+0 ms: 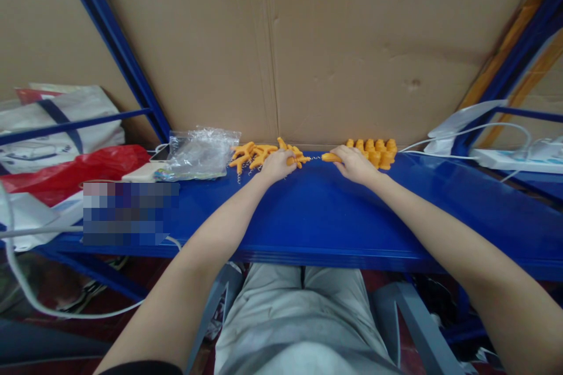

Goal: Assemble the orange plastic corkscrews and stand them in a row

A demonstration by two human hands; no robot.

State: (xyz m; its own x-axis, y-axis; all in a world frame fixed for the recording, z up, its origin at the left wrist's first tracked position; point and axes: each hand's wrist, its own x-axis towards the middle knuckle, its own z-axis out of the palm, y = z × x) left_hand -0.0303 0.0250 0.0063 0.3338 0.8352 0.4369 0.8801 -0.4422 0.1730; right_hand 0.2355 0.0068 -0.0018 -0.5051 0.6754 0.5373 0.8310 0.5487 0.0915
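Where the left end of the blue desk (316, 217) is crowded, a pale cloth bag (99, 108) with a dark band stands behind a crumpled red plastic bag (88, 171). Next, a clear plastic bag (197, 152) lies toward the back edge. Just beside it sits a heap of branched orange pieces (253, 154), thin coiled ends hanging from several. The left hand (278, 167) comes next, its grip curled closed on a knobbly orange piece (302, 159) that pokes out past the fingers. From there a thin dark coil (315, 158) spans the gap to a smooth orange piece (331, 157), pinched in the grip of the right hand (355, 164), thumb against fingers. Both held pieces are near the desk's back edge, before the cardboard panel (316, 58). Just beyond the right hand, knobbed orange parts (382, 153) stand close together in rows. A white cable (444, 156) trails at the far right.
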